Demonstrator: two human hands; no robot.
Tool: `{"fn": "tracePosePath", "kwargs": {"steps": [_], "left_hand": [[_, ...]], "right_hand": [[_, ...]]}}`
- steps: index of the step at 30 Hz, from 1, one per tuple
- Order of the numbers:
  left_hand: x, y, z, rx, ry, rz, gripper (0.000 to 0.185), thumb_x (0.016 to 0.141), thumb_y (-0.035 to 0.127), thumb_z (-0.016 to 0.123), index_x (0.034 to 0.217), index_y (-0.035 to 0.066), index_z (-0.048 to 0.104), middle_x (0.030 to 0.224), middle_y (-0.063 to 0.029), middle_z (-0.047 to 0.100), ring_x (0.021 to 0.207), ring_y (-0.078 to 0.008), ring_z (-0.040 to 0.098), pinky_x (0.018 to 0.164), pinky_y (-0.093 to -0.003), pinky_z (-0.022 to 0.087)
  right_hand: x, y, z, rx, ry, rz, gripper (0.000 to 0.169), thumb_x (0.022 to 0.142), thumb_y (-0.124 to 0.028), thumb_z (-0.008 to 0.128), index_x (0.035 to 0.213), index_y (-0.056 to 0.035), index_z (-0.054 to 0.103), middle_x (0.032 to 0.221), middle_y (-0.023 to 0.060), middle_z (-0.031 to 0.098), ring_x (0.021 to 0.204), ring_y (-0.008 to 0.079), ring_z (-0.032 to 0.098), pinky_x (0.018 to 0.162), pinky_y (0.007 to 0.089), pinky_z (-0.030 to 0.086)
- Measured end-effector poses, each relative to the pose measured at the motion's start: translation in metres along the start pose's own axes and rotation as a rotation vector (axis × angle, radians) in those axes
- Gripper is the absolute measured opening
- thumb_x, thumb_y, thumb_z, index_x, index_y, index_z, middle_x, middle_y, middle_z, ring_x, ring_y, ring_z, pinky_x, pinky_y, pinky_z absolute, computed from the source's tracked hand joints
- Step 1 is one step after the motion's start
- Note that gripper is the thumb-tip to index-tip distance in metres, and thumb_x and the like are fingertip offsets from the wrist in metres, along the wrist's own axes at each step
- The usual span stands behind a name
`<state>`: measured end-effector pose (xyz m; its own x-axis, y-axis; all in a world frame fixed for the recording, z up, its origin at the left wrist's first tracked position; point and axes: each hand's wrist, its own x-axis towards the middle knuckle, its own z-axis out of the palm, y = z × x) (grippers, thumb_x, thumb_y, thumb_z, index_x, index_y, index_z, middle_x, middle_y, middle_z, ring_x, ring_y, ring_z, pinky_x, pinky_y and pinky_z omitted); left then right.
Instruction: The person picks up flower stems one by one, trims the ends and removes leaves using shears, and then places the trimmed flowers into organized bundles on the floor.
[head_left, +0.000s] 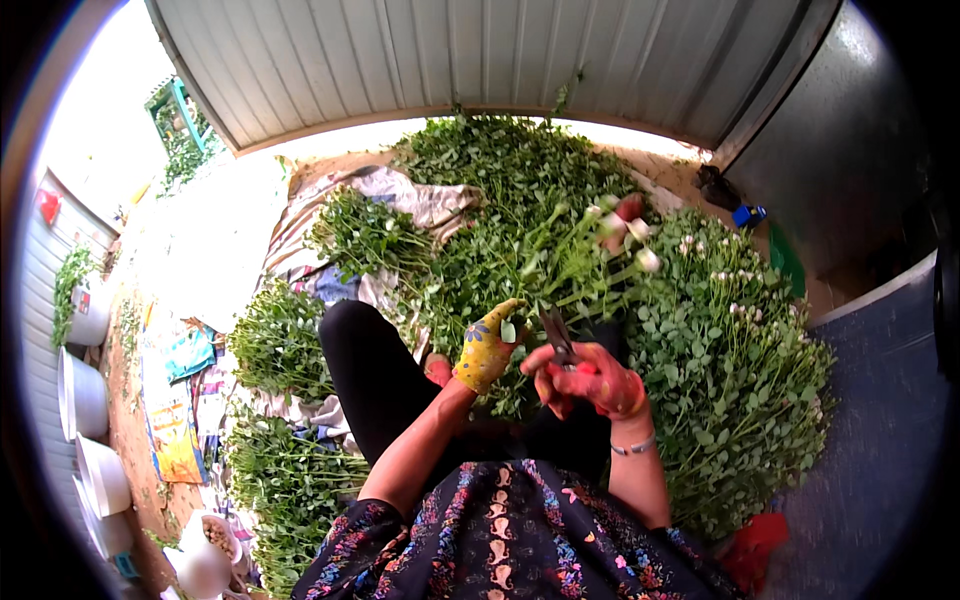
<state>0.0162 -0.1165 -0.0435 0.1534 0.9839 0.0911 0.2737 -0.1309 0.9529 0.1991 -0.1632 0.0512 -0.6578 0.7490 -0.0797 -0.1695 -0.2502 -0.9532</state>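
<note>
My left hand (489, 349), in a yellow flowered glove, is closed around the lower ends of green flower stems. The stems (559, 270) lean up and right and carry white blooms (646, 260), partly blurred. In a red-pink glove, my right hand (589, 379) grips pruning shears (559, 337), whose dark blades point up beside the stems, just right of my left hand. Beyond my hands spreads a large heap of leafy cut stems (517, 165). Another heap with pale pink blooms (712, 337) lies to my right.
Leafy bunches (281, 341) lie on cloths (442, 202) at the left. White tubs (82, 394) stand along the left wall. A corrugated metal panel (487, 60) rises ahead. At the right are a dark board (877, 420), a blue box (748, 216) and a red bag (757, 544).
</note>
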Motion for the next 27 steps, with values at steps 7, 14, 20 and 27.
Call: {"fn": "tracePosePath", "kwargs": {"steps": [7,14,20,27], "left_hand": [[0.037,-0.025,-0.039,-0.478,0.128,-0.133,0.039,0.091,0.012,0.058,0.129,0.008,0.051,0.099,-0.0059,0.066,0.075,-0.0084,0.059,0.060,-0.0221,0.047],[0.045,-0.045,-0.060,-0.657,0.072,-0.070,0.039,0.093,0.016,0.057,0.129,0.008,0.049,0.108,-0.0093,0.063,0.081,-0.0093,0.059,0.068,-0.0208,0.048],[0.034,-0.054,-0.058,-0.754,0.014,-0.084,0.040,0.094,0.019,0.057,0.131,0.006,0.048,0.110,-0.0105,0.062,0.087,-0.0100,0.059,0.073,-0.0234,0.049],[0.017,-0.030,-0.046,-0.508,-0.064,-0.108,0.037,0.095,0.022,0.052,0.129,0.007,0.052,0.082,-0.0010,0.065,0.075,-0.0090,0.058,0.067,-0.0240,0.046]], "right_hand": [[-0.010,0.018,-0.017,0.190,0.335,-0.026,0.037,0.091,-0.027,0.059,0.117,-0.0010,0.055,0.083,0.0060,0.063,0.061,0.0124,0.059,0.050,0.0228,0.044],[0.027,0.043,-0.027,0.015,0.592,-0.035,0.032,0.087,-0.013,0.058,0.117,-0.0026,0.055,0.089,0.0084,0.064,0.055,0.0129,0.059,0.043,0.0231,0.042],[0.086,0.002,-0.007,-0.016,0.595,-0.280,0.038,0.082,-0.001,0.060,0.119,-0.0054,0.055,0.095,0.0057,0.062,0.061,0.0078,0.055,0.049,0.0203,0.043],[0.164,-0.019,-0.029,-0.477,0.621,-0.618,0.055,0.076,0.006,0.065,0.126,-0.0137,0.051,0.104,0.0012,0.060,0.065,0.0024,0.049,0.057,0.0194,0.045]]}}
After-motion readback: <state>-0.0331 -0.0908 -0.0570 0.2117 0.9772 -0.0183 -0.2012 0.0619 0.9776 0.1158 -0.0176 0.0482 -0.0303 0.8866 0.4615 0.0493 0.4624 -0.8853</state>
